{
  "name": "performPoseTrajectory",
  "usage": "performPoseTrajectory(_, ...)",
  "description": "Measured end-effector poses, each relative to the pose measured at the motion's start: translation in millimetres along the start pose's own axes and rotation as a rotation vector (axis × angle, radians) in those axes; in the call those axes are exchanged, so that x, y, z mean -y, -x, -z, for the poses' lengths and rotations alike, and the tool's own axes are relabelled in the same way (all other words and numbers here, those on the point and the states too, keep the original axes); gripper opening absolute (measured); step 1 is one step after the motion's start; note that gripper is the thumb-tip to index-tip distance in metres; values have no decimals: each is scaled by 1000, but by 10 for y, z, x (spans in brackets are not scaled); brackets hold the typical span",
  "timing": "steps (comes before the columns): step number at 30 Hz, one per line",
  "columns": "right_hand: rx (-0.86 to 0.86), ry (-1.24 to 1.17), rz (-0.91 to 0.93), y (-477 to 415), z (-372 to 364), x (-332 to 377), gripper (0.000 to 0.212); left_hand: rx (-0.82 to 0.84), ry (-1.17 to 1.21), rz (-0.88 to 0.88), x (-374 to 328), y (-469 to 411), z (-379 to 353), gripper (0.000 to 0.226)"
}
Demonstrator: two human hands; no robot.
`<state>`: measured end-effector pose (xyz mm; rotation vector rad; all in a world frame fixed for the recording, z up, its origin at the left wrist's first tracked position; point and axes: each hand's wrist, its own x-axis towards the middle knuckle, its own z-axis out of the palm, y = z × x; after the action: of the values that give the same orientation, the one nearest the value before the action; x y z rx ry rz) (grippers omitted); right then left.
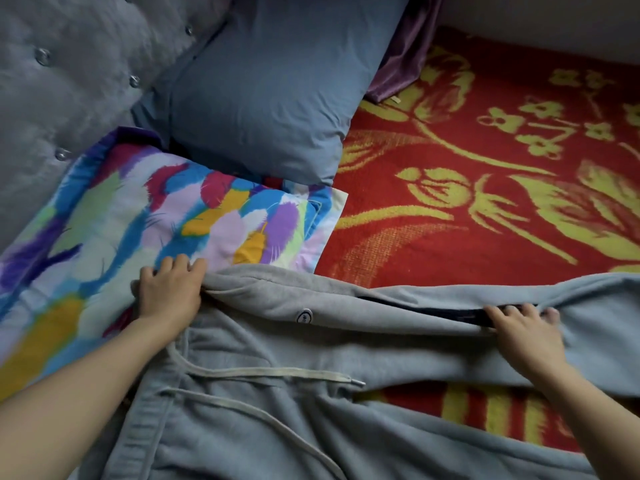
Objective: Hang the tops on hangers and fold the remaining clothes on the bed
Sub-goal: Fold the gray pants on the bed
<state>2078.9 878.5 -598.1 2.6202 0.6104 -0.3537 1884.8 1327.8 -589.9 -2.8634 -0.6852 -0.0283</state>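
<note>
Ahead of you the bed (519,237) is covered by a red blanket (398,237) with a yellow-green flower pattern. To your left stands a grey tufted headboard (69,98) set with shiny buttons (42,57). A blue-grey pillow (270,98) leans against it, its lower edge on a many-coloured feather-print pillow (138,216). Purple cloth (405,64) is bunched behind the blue-grey pillow, below a pale wall (554,12). The light is soft and even.

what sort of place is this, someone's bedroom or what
Most likely a bedroom, seen from on the bed: a tufted grey headboard, a blue-grey pillow next to it, and a red floral blanket spread under the grey sweatpants.
</note>
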Motion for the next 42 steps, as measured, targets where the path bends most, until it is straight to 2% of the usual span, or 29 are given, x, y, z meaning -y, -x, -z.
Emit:
performPoseTrajectory(1,-51,-2,-6,103,-25,-109,28,-43,17,-4,22,68,106,27)
performPoseTrajectory(2,25,25,-45,208,3,-195,23,-103,47,-16,44,149,198,23)
performPoseTrajectory(4,92,24,-93,423,4,-296,16,-221,81,-64,79,361,335,31)
performPoseTrajectory(6,88,-49,-108,603,-89,-304,31,-303,105,-87,100,663,421,35)
performPoseTrajectory(8,7,-129,-74,730,-132,-203,51,-349,148,-70,97,960,479,38)
performPoseTrajectory(11,-126,-245,40,812,-134,112,77,-340,186,-58,53,1330,530,40)
performPoseTrajectory(13,-125,-252,140,943,-39,395,90,-322,179,-73,3,1618,569,39)
performPoseTrajectory(16,-50,-243,259,1103,93,798,101,-326,212,-79,-21,1940,649,40)
performPoseTrajectory(18,-105,-263,307,1216,149,972,105,-337,233,-115,50,2139,781,40)
performPoseTrajectory(19,-165,-263,316,1254,167,1027,99,-347,254,-142,100,2220,841,40)
performPoseTrajectory(22,-300,-235,278,1336,149,1058,56,-380,286,-237,274,2477,979,34)
performPoseTrajectory(25,-269,-282,199,1409,73,908,20,-350,237,-277,423,2707,971,26)
performPoseTrajectory(26,-305,-289,189,1444,4,841,15,-313,201,-262,472,2780,916,27)
performPoseTrajectory(29,-339,-287,300,1675,-200,641,29,-178,82,-240,506,2988,647,29)
performPoseTrajectory(32,-326,-212,395,1982,-454,520,22,-86,19,-199,366,3118,412,24)
performPoseTrajectory(35,-276,-238,433,2303,-593,534,11,8,-24,-124,269,3140,396,22)
performPoseTrajectory(38,-141,-272,499,2590,-679,627,15,62,-36,-64,195,3156,443,19)
performPoseTrajectory(40,26,-271,517,2721,-782,675,24,54,3,-43,66,3204,460,35)
performPoseTrajectory(42,161,-250,510,2749,-886,693,38,45,18,-117,-91,3283,450,67)
